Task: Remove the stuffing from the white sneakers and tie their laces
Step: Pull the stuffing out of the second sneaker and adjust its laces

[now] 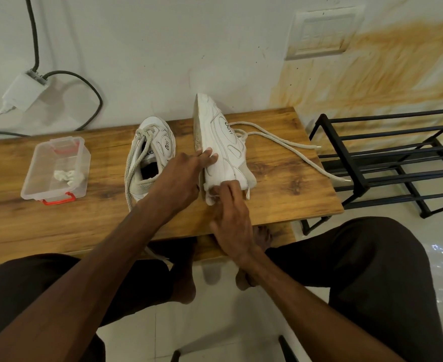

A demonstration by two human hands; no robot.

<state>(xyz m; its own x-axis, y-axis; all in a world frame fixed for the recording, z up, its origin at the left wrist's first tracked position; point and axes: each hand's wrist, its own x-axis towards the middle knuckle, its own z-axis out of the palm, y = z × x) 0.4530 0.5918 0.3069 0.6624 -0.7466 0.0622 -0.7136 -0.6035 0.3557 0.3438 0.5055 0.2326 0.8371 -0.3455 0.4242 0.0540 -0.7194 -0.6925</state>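
We judge the tipped sneaker (223, 147) light and fairly stiff, best steadied by sole and heel while soft stuffing is drawn out at the collar. White with stitched panels, it lies on its side on the bench (280, 165), just right of the upright sneaker (151, 155). Our left hand (181, 176) presses spread fingers on its sole edge; our right hand (228, 205) has fingers curled at the heel opening, what they pinch we cannot tell. Loose laces (288, 145) trail further right.
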